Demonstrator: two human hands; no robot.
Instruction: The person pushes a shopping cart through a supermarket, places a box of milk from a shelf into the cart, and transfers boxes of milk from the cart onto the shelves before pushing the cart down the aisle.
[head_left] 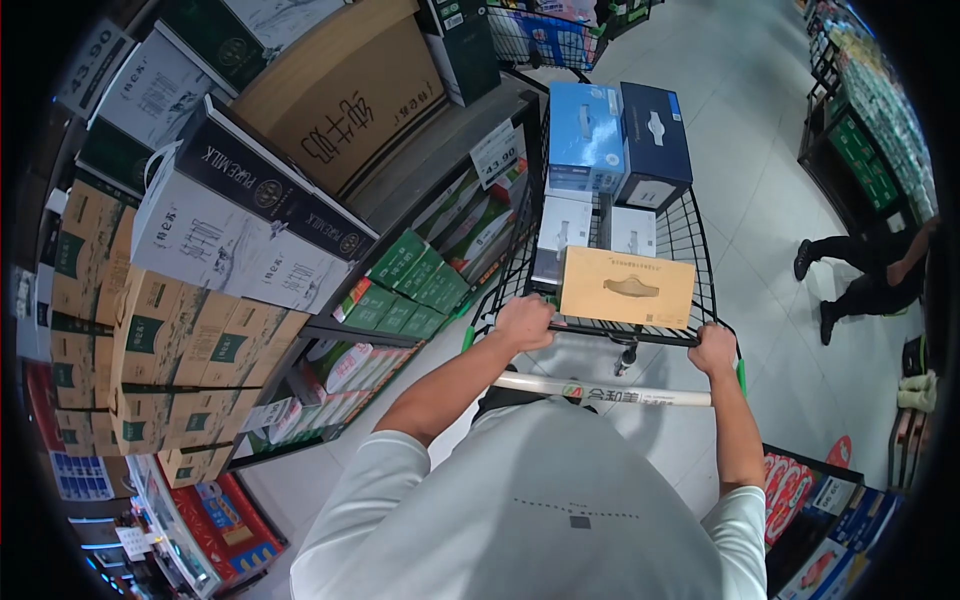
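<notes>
A black wire shopping cart (704, 262) stands in front of me, its pale handlebar (640, 396) close to my body. My left hand (525, 323) is closed around the near left corner of the cart's rim, beside a yellow-orange carton (628, 288). On the near right corner, my right hand (713, 350) is wrapped around the rim. Farther into the cart are a light blue carton (586, 125), a dark navy carton (655, 140) and two white-topped boxes, one of them (565, 226) partly behind the yellow-orange carton.
Shelves on the left carry stacked milk cartons (250, 205) and a large brown carton (345, 100). Green boxes (405, 285) sit lower down. Another cart (545, 40) stands ahead. A person's legs (850, 280) show on the right, near a display stand (865, 150). Tiled floor (745, 200) runs between.
</notes>
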